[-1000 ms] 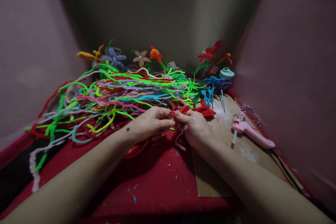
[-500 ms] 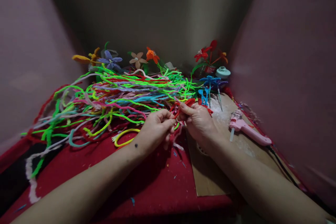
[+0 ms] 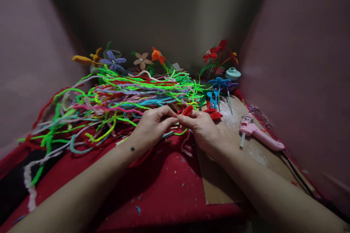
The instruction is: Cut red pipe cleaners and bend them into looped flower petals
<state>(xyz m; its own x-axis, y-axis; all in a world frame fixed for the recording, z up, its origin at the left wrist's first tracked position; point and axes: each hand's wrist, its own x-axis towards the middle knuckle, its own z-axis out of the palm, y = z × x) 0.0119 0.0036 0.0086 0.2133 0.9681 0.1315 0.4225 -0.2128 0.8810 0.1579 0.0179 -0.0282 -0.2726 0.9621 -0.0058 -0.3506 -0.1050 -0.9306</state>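
My left hand (image 3: 157, 125) is closed in a pinch, its fingertips meeting those of my right hand over the red cloth. A red pipe-cleaner petal (image 3: 187, 111) sticks up from the thumb and fingers of my right hand (image 3: 202, 127), which is closed around its base. Both hands seem to pinch the same red pipe cleaner; its end is hidden by the fingers. Just beyond my right hand lie more red pipe-cleaner petals (image 3: 215, 115). A dark, thin tool (image 3: 168, 135), partly covered, shows under my left fingers.
A big heap of colourful pipe cleaners (image 3: 136, 91) spreads across the back and left. Finished flowers (image 3: 113, 61) stand behind it. At right, a pink glue gun (image 3: 257, 134) with a black cord rests on a cardboard sheet (image 3: 218, 185), near blue flowers (image 3: 219, 83) and a pale-blue pot (image 3: 233, 74).
My left hand has shifted left and slightly up, its fingers now straighter. The red petal shows more upright between the hands. The yellow loop beside my left wrist is now mostly covered.
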